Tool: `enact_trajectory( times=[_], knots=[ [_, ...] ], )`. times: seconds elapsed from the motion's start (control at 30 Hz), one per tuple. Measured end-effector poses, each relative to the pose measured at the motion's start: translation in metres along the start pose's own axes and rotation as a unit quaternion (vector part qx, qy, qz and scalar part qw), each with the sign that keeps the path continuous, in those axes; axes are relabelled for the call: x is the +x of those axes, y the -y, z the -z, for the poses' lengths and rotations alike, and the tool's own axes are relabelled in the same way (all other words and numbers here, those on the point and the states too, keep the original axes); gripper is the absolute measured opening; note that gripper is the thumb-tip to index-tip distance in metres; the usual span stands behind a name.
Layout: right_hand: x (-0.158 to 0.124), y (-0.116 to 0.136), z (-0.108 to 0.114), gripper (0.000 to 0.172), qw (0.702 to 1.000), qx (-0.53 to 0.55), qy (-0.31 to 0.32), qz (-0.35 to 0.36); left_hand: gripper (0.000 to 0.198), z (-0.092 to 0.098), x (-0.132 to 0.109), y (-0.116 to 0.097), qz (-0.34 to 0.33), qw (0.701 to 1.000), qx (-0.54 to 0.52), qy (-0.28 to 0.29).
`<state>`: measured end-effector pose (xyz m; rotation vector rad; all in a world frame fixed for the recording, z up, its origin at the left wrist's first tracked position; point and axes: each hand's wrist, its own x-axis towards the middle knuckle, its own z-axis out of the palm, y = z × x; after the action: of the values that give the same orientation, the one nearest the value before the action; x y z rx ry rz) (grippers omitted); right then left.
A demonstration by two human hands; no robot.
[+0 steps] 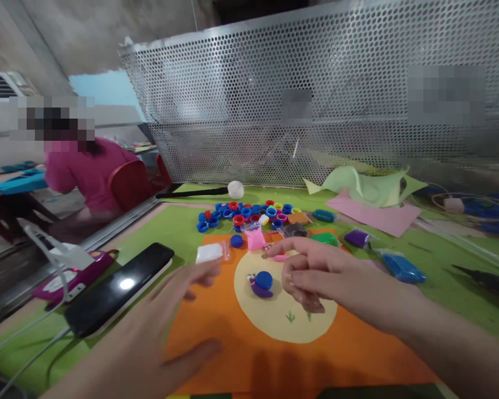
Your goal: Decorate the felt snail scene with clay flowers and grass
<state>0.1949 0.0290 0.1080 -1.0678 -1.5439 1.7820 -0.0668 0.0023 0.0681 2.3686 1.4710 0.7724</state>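
My right hand (316,274) hovers over a cream circle (283,321) on an orange sheet (241,349), its forefinger stretched toward a small pink piece (279,257) and the other fingers loosely curled, nothing in them. Just left of it sits a purple clay figure with a blue bottle cap (263,283) on top. My left hand (162,332) lies lower left over the orange sheet, fingers spread, blurred, holding nothing. A white clay bag (209,253) and a pink clay bag (255,238) lie beyond.
Several coloured bottle caps (249,213) lie in a heap at the back. Bags of clay (401,267) and paper sheets (372,213) lie to the right. A black phone (120,288) lies at left. A perforated metal screen (316,94) stands behind. A person in pink (87,172) sits at left.
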Motion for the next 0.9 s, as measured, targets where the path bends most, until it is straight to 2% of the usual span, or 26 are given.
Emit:
enact_trajectory(
  times=[0.03,0.07,0.13,0.2,0.27,0.37,0.43,0.53,0.63,0.73,0.8,0.9],
  knots=[
    [0.002,-0.002,0.000,0.030,0.999,-0.023,-0.017,0.015,0.051,-0.005,0.015,-0.014,-0.041,0.999,-0.006,-0.035],
    [0.003,-0.006,0.000,0.033,0.998,-0.047,-0.038,0.029,0.048,-0.013,0.029,-0.025,-0.080,0.995,-0.024,-0.046],
    [0.006,-0.016,0.002,0.040,0.989,-0.092,-0.097,0.058,0.049,-0.030,0.050,-0.038,-0.129,0.983,-0.063,-0.111],
    [0.006,-0.029,0.006,0.043,0.980,-0.115,-0.137,0.090,0.042,-0.047,0.065,-0.042,-0.219,0.967,-0.059,-0.113],
    [0.005,-0.043,0.010,0.049,0.977,-0.100,-0.153,0.111,0.032,-0.060,0.073,-0.041,-0.310,0.940,-0.043,-0.136],
    [0.001,-0.060,0.015,0.053,0.973,-0.120,-0.165,0.110,0.031,-0.074,0.076,-0.036,-0.379,0.907,-0.055,-0.176],
    [-0.001,-0.066,0.015,0.055,0.975,-0.116,-0.162,0.099,0.031,-0.080,0.074,-0.033,-0.392,0.901,-0.066,-0.171],
    [0.001,-0.069,0.012,0.059,0.989,-0.055,-0.128,0.058,0.032,-0.084,0.067,-0.030,-0.391,0.906,-0.051,-0.153],
    [0.003,-0.065,0.010,0.065,0.995,-0.001,-0.097,0.015,0.034,-0.082,0.062,-0.030,-0.377,0.912,-0.049,-0.154],
    [0.002,-0.062,0.010,0.068,0.996,0.025,-0.078,0.019,0.036,-0.076,0.060,-0.033,-0.340,0.926,-0.099,-0.128],
    [0.000,-0.064,0.011,0.058,0.995,0.018,-0.087,0.051,0.039,-0.072,0.060,-0.034,-0.297,0.940,-0.131,-0.107],
    [-0.004,-0.073,0.012,0.027,0.980,-0.061,-0.143,0.124,0.041,-0.070,0.060,-0.032,-0.258,0.948,-0.150,-0.109]
  ],
)
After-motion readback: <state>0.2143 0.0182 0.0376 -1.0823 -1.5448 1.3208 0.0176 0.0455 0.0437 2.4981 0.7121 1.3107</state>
